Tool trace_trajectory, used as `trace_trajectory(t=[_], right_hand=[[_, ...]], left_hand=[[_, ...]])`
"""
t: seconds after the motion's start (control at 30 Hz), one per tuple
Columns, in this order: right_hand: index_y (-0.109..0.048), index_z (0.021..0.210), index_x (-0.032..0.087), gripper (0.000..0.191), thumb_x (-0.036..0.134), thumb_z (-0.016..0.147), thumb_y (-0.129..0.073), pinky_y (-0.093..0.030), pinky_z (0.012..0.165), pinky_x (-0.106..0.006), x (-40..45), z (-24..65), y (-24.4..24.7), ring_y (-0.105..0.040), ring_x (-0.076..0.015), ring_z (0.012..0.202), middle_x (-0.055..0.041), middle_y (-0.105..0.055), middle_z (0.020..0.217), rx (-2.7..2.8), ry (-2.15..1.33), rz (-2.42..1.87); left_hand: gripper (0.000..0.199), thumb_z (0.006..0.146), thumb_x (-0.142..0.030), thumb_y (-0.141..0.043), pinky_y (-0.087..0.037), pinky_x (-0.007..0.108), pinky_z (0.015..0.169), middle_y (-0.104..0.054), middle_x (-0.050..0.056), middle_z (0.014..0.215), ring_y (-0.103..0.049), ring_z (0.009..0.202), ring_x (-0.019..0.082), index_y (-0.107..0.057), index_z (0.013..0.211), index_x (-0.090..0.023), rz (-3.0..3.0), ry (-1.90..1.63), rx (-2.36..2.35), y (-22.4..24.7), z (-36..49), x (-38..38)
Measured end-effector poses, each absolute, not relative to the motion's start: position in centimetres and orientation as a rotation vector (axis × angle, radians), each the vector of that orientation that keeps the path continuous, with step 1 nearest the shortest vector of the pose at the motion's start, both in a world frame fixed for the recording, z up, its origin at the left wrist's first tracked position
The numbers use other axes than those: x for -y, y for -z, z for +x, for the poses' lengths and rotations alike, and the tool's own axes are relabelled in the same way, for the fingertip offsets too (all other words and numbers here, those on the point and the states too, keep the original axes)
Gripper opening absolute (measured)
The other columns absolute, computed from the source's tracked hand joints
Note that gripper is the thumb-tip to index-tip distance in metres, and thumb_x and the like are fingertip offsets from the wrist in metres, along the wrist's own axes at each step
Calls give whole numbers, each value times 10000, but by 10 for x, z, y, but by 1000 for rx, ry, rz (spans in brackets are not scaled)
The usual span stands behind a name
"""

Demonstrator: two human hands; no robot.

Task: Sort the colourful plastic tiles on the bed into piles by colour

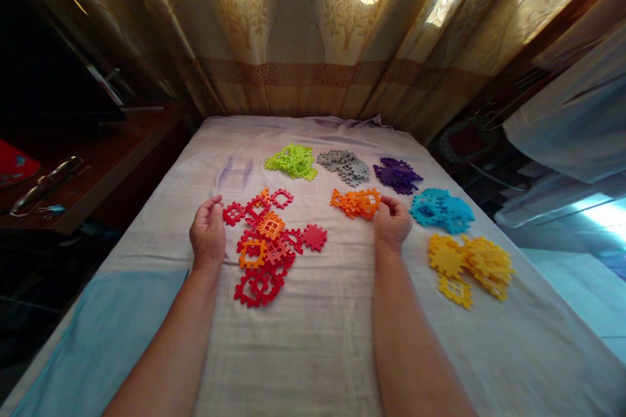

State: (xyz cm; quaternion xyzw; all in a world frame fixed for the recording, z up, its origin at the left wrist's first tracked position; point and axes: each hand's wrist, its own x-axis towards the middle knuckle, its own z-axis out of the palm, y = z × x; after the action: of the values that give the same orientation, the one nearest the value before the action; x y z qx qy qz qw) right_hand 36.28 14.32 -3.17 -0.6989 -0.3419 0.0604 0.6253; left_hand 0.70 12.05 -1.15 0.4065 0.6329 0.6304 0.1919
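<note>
On the bed sheet, my right hand point(392, 225) pinches the right edge of an orange notched plastic building piece point(368, 202). That piece lies at the end of a small orange pile point(346, 202). My left hand point(208, 234) rests at the left of a loose spread of red pieces, its fingers curled together and nothing visible in them. Nearest to it is a red window-shaped piece point(233, 213). Among the red pieces lie a few orange ones, such as an orange window piece point(270, 225) and an orange frame point(252, 253). A solid red piece point(314, 237) sits at the spread's right side.
Further back are lime green point(292, 161), grey point(344, 166) and purple point(397, 174) piles. Blue point(442, 209) and yellow point(470, 263) piles lie to the right. A light blue cloth point(102, 339) covers the left front. Curtains point(303, 32) hang behind the bed.
</note>
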Motion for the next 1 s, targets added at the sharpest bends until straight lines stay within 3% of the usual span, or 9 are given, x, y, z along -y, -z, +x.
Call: trace_trajectory(t=[0.37, 0.53, 0.87, 1.0], right_hand=[[-703, 877, 159, 299, 286, 749, -465, -500, 716, -349, -140, 359, 29, -612, -218, 774, -94, -688, 855, 904, 25, -1733], [-677, 880, 190, 235, 208, 790, -460, -479, 889, -402, -134, 329, 11, -608, -239, 926, -92, -678, 911, 1204, 136, -1647], [-720, 961, 241, 153, 284, 848, -627, -443, 940, -365, -106, 229, -7, -628, -212, 992, -54, -730, 1011, 1908, -215, -1321], [-713, 1042, 237, 308, 389, 775, -733, -433, 951, -403, -96, 213, -7, -613, -247, 1045, -69, -721, 1102, 2078, -284, -1360]], left_hand=[[357, 828, -432, -557, -495, 313, 912, -687, 34, 907, -656, 920, 172, -691, 1051, -187, 1138, -1779, -1761, 12, 6, -120], [335, 836, -418, -557, -497, 321, 923, -691, 28, 895, -654, 916, 170, -692, 1049, -197, 1145, -1779, -1766, 13, 6, -121], [344, 841, -423, -565, -503, 319, 927, -692, 32, 913, -654, 912, 165, -689, 1069, -197, 1130, -1785, -1746, 18, 4, -123], [347, 842, -428, -562, -500, 318, 923, -694, 35, 925, -655, 914, 166, -689, 1065, -195, 1144, -1786, -1744, 17, 4, -122]])
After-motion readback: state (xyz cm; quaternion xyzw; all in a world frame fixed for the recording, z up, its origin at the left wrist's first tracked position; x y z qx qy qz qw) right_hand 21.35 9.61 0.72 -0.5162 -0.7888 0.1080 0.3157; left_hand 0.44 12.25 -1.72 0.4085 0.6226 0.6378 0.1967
